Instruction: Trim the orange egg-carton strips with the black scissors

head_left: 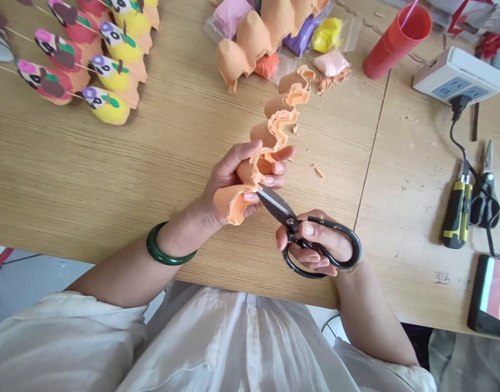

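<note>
My left hand is wrapped round the near part of an orange egg carton strip, whose row of cups stretches away across the table. The cups' edges are ragged. In my right hand is a pair of black-handled scissors, my thumb and fingers through the loops. Its blades look closed or nearly so, and their tip meets the rim of the strip between the two nearest cups. Small orange scraps lie right of the strip.
Painted caterpillar figures stand at the back left. More carton and bagged coloured clay lie at the back. On the right are a red cup, power strip, utility knife, more scissors and a phone.
</note>
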`<state>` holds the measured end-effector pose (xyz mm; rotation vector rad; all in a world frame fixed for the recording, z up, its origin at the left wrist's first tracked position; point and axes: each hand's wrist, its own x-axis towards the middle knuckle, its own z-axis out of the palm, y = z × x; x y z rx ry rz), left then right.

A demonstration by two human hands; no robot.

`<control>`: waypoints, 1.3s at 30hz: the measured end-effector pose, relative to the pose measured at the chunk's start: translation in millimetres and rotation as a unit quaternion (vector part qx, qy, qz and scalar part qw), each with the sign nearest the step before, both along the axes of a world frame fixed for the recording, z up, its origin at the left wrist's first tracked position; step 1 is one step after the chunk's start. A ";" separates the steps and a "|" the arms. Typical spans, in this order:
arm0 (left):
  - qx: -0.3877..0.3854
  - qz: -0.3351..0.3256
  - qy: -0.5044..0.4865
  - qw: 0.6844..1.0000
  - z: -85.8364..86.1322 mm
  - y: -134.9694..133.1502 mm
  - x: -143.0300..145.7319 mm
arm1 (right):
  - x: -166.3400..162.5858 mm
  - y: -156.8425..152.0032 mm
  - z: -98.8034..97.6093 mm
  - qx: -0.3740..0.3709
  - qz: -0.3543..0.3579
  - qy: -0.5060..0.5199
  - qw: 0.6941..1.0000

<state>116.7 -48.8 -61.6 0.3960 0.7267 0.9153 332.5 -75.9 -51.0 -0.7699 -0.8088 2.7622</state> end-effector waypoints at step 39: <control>0.187 0.278 0.366 0.868 -8.0 -15.1 6.6 | -10.1 -10.3 20.7 0.338 -0.086 -0.273 0.896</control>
